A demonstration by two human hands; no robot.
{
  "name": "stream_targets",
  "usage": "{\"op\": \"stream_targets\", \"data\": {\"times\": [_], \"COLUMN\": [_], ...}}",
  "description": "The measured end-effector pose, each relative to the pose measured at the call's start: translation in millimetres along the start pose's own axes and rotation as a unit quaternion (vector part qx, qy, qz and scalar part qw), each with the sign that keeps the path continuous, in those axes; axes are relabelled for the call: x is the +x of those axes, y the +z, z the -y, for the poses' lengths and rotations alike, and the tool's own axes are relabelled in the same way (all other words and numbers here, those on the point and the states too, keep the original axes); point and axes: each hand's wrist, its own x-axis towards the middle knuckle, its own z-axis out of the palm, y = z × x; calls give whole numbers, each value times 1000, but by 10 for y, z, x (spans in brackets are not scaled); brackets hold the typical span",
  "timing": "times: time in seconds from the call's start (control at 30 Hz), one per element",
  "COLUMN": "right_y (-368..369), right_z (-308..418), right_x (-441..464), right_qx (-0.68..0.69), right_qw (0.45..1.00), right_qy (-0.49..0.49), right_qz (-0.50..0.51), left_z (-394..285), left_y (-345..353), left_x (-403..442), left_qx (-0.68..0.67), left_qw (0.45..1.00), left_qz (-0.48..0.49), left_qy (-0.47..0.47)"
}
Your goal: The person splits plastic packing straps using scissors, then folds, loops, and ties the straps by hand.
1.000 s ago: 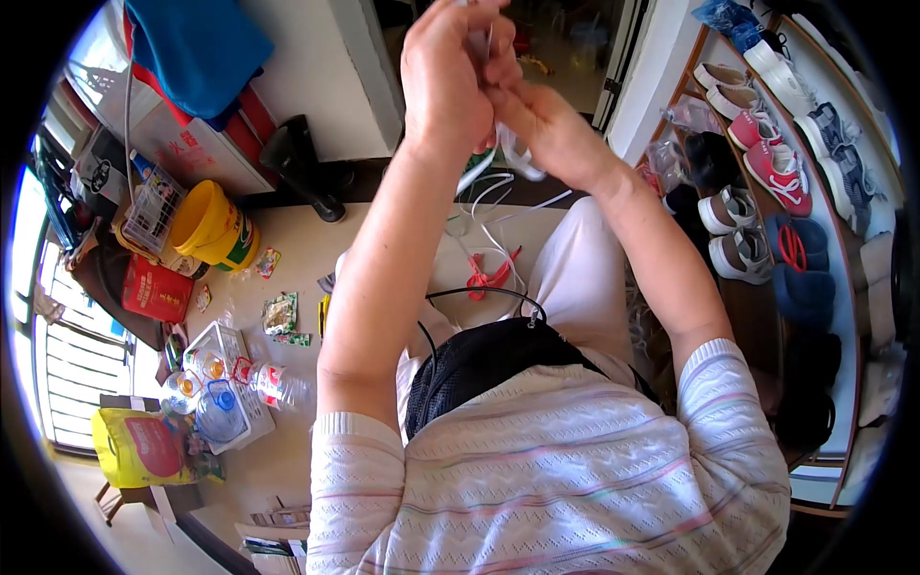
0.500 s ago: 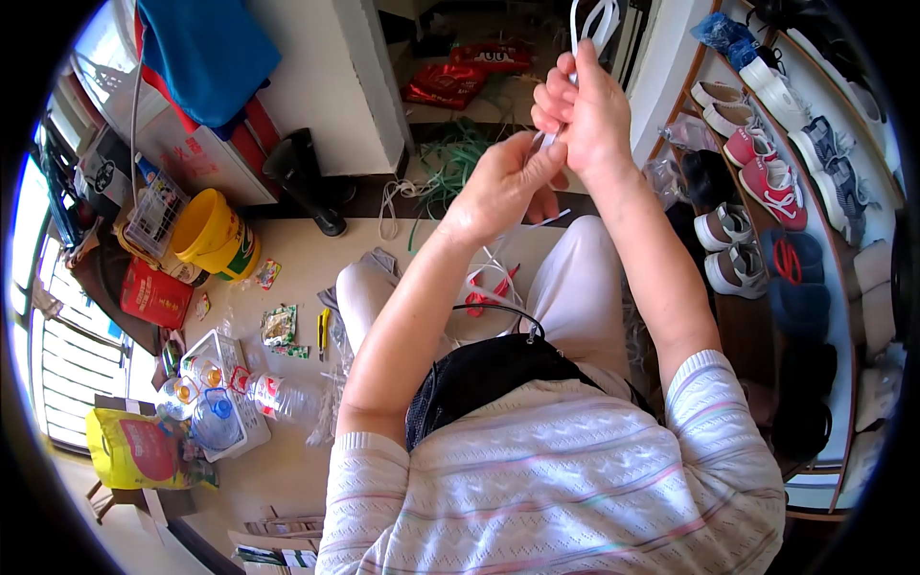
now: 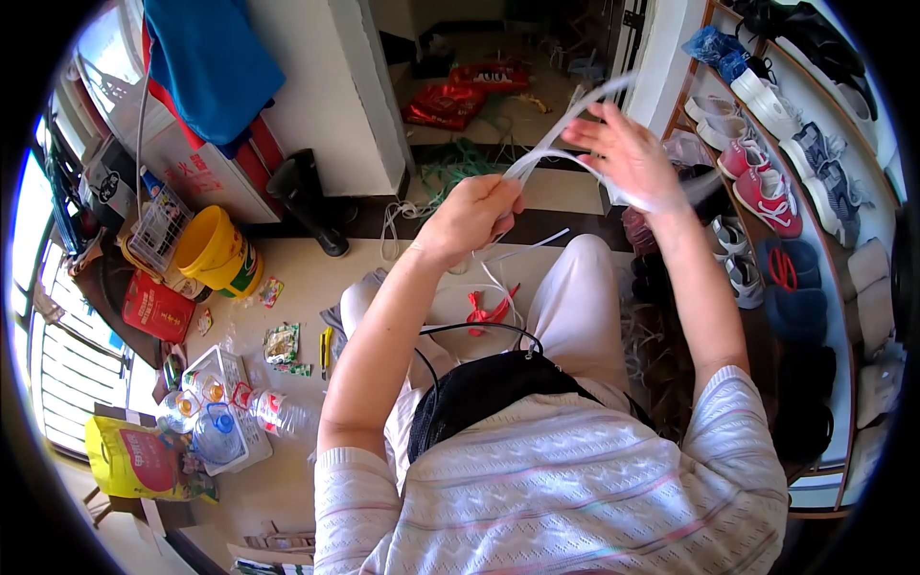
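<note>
My left hand (image 3: 471, 218) is closed on a white strap (image 3: 546, 153), which fans out in blurred loops up and to the right. To the right of it my right hand (image 3: 628, 158) has its fingers spread, with a loop of the strap passing across its palm and wrist. Loose strap ends hang below my left hand, over the floor between my knees. A red ribbon or string (image 3: 489, 309) lies there beside the white strands.
On the right stands a shoe rack (image 3: 728, 57) full of shoes. At left are a yellow bucket (image 3: 218, 251), black boots (image 3: 311, 203), a white basket (image 3: 251, 436) with plastic bottles, and a yellow cutter (image 3: 326, 353). Red bags (image 3: 444, 105) lie beyond the doorway.
My hands were together higher up, then side by side; now they are apart. My right hand has opened and moved right and down, and the strap's loops have spread out.
</note>
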Motion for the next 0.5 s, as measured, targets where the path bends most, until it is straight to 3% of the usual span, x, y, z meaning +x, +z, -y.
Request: {"op": "stream_targets", "data": {"times": [0.13,0.17,0.27,0.33,0.37,0.4,0.47,0.5], "right_y": [-324,-315,-393,-530,-538,-511,-161,-66], "right_z": [475,618,747,436,332,280,514,567], "right_x": [-51,-115,-268,-358,-499,-613,-801,-880], "right_qx": [-148,-149,-271,-393,-525,-632,-508,-410], "right_qw": [961,961,960,915,815,668,744,818], "right_qy": [-171,-184,-71,54,105,148,202,168], "right_qz": [-157,-141,-21,71,223,365,385,367], "left_z": [-25,-13,20,6,-7,-33,-13,-11], "left_y": [-93,-86,-79,-117,-150,-195,-242,-241], "left_x": [-46,-43,-15,-31,-48,-60,-60,-63], "left_qx": [44,51,45,40,43,46,38,40], "left_qw": [999,999,998,998,998,998,998,997], "left_qz": [-3,-12,-34,-44,-46,-53,-59,-62], "left_qy": [-13,-7,16,14,4,-4,-4,-11]}}
